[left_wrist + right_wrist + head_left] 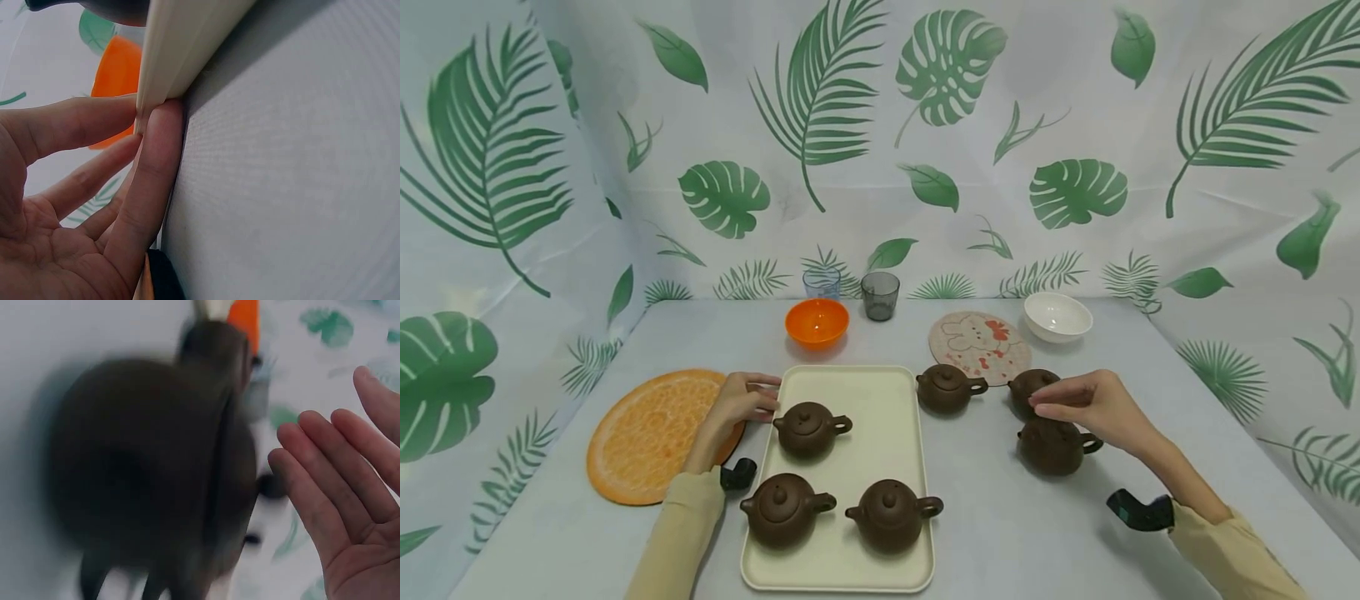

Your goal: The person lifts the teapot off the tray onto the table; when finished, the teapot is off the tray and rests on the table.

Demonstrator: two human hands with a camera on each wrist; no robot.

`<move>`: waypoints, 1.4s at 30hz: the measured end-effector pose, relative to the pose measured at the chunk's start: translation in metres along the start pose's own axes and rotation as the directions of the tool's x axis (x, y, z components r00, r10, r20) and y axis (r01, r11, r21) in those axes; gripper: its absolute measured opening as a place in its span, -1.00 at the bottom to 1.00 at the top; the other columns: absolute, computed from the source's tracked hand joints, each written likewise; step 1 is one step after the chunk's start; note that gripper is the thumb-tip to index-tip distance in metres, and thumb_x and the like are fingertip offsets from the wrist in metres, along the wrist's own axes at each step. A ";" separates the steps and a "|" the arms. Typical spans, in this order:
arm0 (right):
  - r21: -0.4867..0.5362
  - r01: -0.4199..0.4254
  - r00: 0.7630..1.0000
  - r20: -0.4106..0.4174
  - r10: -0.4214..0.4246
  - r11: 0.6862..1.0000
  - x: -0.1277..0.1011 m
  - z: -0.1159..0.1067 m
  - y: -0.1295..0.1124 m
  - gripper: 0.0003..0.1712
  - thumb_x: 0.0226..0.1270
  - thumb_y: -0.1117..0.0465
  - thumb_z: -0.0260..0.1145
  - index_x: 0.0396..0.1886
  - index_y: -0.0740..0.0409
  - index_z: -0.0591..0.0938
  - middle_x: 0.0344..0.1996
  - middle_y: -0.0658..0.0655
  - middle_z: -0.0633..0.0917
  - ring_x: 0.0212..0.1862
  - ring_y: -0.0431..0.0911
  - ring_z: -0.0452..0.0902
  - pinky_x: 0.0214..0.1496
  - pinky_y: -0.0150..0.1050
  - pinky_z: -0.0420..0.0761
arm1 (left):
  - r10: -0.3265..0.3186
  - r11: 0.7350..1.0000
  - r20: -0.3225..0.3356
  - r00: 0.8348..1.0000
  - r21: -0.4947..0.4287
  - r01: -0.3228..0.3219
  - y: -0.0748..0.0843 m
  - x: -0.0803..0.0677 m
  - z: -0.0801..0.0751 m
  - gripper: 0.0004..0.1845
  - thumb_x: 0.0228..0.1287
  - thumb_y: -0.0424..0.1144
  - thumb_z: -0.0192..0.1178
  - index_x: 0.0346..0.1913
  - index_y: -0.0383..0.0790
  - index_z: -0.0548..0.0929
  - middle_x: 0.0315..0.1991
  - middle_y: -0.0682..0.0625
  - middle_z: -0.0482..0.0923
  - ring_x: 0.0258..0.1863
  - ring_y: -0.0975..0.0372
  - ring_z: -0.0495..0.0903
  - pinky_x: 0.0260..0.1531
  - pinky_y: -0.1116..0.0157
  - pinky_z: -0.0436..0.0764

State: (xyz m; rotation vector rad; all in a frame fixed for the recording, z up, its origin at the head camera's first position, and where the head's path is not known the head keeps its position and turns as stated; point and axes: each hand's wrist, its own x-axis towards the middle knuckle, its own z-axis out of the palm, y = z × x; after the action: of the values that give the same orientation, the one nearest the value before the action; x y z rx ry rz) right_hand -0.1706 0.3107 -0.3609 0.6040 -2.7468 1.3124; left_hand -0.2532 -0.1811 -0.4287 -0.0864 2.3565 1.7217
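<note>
A cream tray (880,400) holds three brown clay teapots (808,428) (782,508) (891,514). My left hand (751,400) is at the tray's far left rim. In the left wrist view its thumb and a finger (156,162) pinch the rim of the tray (181,50). Right of the tray, three more teapots stand on the table. My right hand (1060,406) hovers just above the nearest teapot (1052,450), holding nothing. The right wrist view shows its fingers (337,462) straight beside that blurred teapot (144,469). The other two teapots (947,389) (1026,387) stand behind it.
An orange round mat (647,433) lies left of the tray. At the back stand an orange bowl (817,322), a clear glass (822,283), a grey glass (880,294), a rabbit-print coaster (977,342) and a white bowl (1057,316). A leaf-print backdrop surrounds the table.
</note>
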 end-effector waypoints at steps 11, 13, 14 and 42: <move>0.127 0.077 0.985 0.145 -0.095 0.989 0.070 0.078 -0.039 -0.72 0.20 0.22 0.40 -0.14 0.30 0.73 -0.23 0.17 0.76 -0.19 -0.19 0.70 -0.17 -0.37 0.68 | 0.008 1.000 0.011 1.000 -0.006 -0.008 -0.002 0.003 -0.001 -0.50 0.04 -0.56 0.22 0.13 -0.56 0.50 -0.18 -0.34 0.63 -0.44 0.22 0.65 -0.45 0.29 0.71; 0.126 0.106 0.980 0.154 -0.125 0.986 0.081 0.093 -0.044 -0.73 0.20 0.23 0.40 -0.15 0.32 0.73 -0.23 0.17 0.76 -0.19 -0.15 0.70 -0.17 -0.36 0.68 | 0.007 1.000 0.014 1.000 -0.006 -0.007 -0.003 0.004 -0.001 -0.49 0.05 -0.56 0.22 0.14 -0.56 0.50 -0.18 -0.34 0.64 -0.45 0.22 0.65 -0.45 0.29 0.71; 0.121 0.112 0.978 0.161 -0.131 0.986 0.086 0.101 -0.046 -0.72 0.20 0.23 0.40 -0.15 0.33 0.73 -0.24 0.17 0.76 -0.20 -0.15 0.70 -0.18 -0.37 0.68 | 0.009 1.000 0.019 1.000 -0.004 -0.009 -0.002 0.003 -0.001 -0.49 0.05 -0.56 0.22 0.15 -0.56 0.49 -0.18 -0.34 0.63 -0.45 0.22 0.65 -0.45 0.29 0.71; 0.129 0.242 0.886 0.375 -0.274 0.962 0.134 0.192 -0.074 -0.81 0.08 0.33 0.46 -0.28 0.32 0.76 -0.40 0.15 0.77 -0.36 -0.25 0.70 -0.26 -0.47 0.65 | -0.001 1.000 -0.007 1.000 0.004 0.001 -0.001 0.000 0.001 -0.51 0.04 -0.56 0.24 0.13 -0.54 0.52 -0.22 -0.31 0.63 -0.46 0.23 0.64 -0.46 0.29 0.71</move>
State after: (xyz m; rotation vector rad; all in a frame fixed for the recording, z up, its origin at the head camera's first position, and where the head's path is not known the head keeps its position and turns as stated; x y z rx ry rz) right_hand -0.2423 0.0800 -0.4025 1.3222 -2.7711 1.3641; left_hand -0.2528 -0.1801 -0.4300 -0.0935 2.3643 1.7194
